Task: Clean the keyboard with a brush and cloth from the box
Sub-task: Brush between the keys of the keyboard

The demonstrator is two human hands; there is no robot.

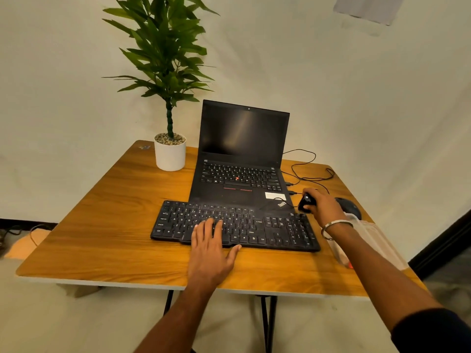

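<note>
On the keyboard (234, 225): your left hand (211, 248), fingers flat and spread, pressing the keys.
Right hand (322, 205): curled round a small black brush (305, 203) just past the keyboard's far right corner.

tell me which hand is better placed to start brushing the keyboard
Right. The right hand already holds a small black object, apparently the brush, just above the keyboard; the left hand lies flat on the keys.

A small office-style work corner: an open black laptop (242, 159), an external keyboard (234, 225) and a mouse (350, 206) with trailing cables share a wood-grain desk (102, 225) against a plain pale wall, beside a potted plant (169, 98) in a white pot
</note>
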